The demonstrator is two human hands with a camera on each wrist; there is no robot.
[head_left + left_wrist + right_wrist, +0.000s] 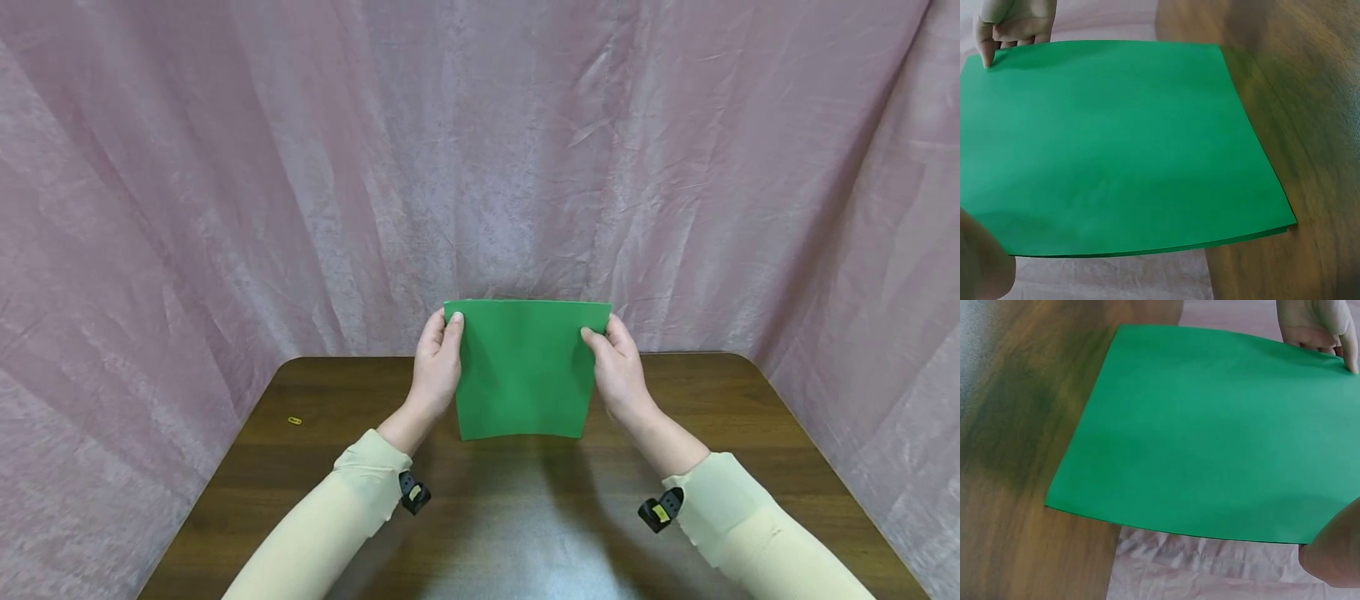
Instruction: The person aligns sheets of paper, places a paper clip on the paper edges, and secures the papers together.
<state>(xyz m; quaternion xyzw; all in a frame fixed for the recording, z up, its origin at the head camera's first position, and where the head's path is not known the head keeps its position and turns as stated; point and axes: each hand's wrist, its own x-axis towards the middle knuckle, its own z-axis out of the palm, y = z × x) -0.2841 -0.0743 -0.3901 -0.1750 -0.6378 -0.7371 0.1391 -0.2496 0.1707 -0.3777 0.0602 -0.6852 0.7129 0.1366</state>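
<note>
Green paper (522,371) stands nearly upright between my two hands, its lower edge at the tabletop. In the left wrist view a second layer peeks out along one edge of the paper (1122,150), so more than one sheet or a fold is there. My left hand (437,360) pinches the upper left side, thumb in front and fingers behind. On the upper right side my right hand (618,367) pinches it the same way. The paper (1204,437) bows slightly in the right wrist view. Most of the fingers are hidden behind it.
A small yellow paper clip (295,421) lies on the left part of the brown wooden table (337,483). Pink curtains (525,150) hang behind the table and along both sides. Each wrist wears a black camera on a strap.
</note>
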